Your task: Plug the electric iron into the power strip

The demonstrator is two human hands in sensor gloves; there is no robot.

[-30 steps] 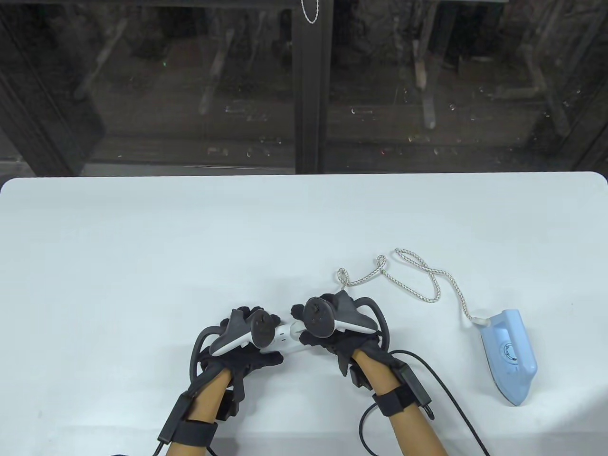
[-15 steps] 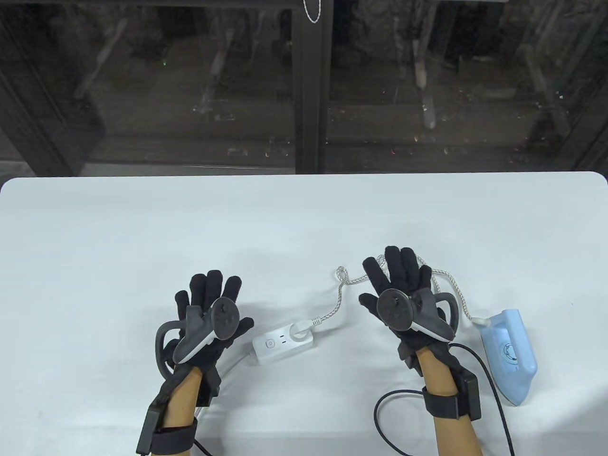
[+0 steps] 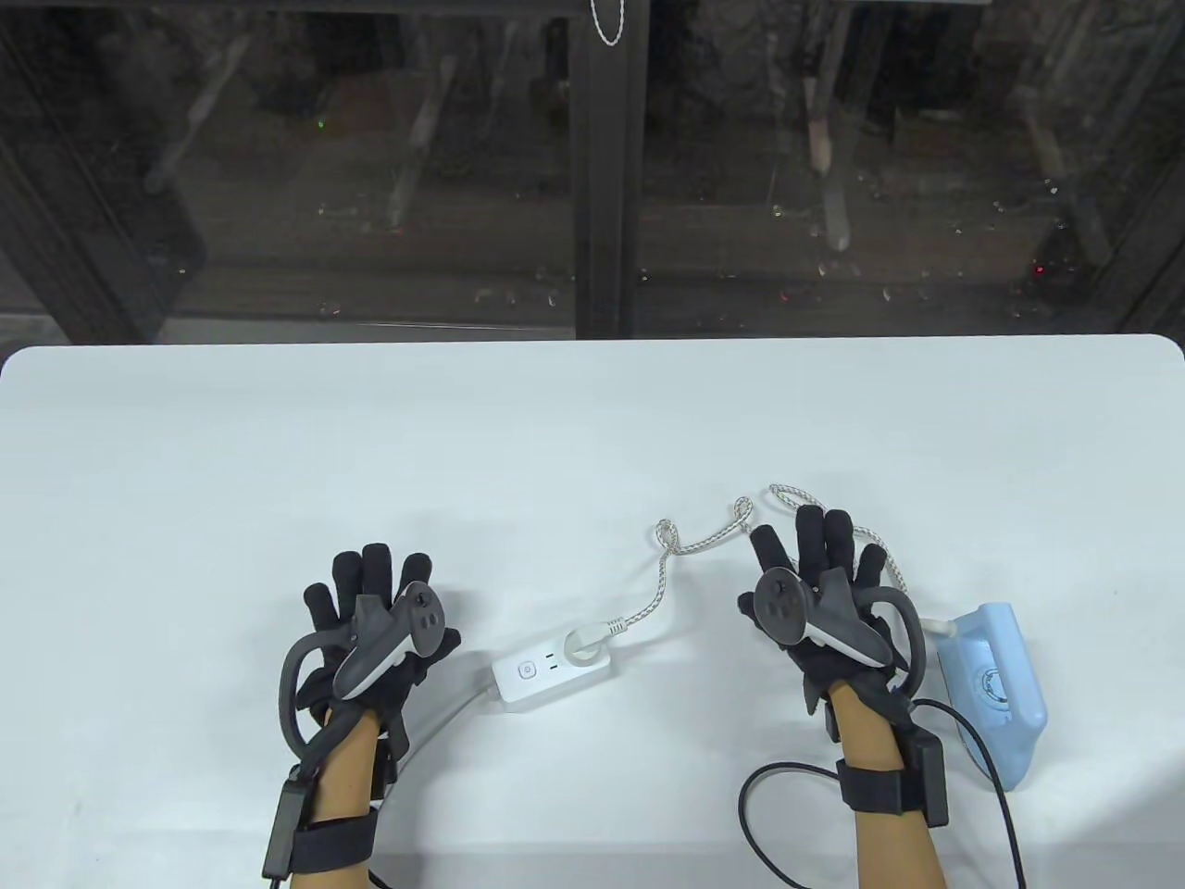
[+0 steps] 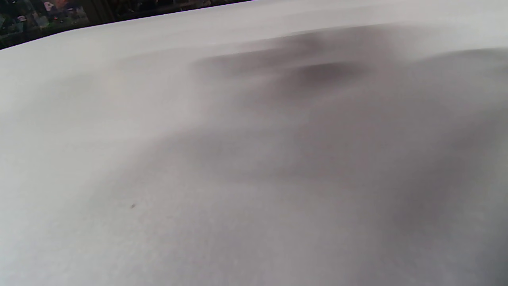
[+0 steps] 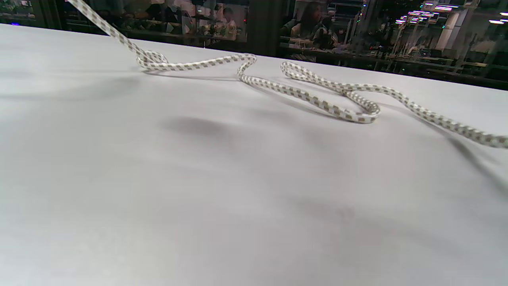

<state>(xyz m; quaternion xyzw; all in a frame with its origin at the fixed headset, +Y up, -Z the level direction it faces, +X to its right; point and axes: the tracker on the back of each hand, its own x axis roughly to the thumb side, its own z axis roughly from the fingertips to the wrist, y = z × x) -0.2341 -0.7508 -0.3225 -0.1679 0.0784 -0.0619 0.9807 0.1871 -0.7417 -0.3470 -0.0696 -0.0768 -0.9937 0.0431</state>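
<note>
A white power strip (image 3: 549,673) lies on the white table (image 3: 278,444) between my hands. The iron's white plug (image 3: 587,644) sits in the strip's right socket. Its braided cord (image 3: 662,583) loops away to the light blue iron (image 3: 995,690) at the right; the cord also shows in the right wrist view (image 5: 309,97). My left hand (image 3: 375,607) is open and empty, left of the strip, fingers spread. My right hand (image 3: 819,574) is open and empty, between the cord loops and the iron. The left wrist view shows only bare table.
The strip's own white cable (image 3: 444,718) runs toward the front edge under my left wrist. A black glove cable (image 3: 768,815) loops on the table by my right forearm. A dark window stands behind the table's far edge (image 3: 592,341).
Both hands have let go of the power strip and plug, opened and moved apart. Since half a second ago they have drawn slightly farther outward and toward me. The plug stays in the strip.
</note>
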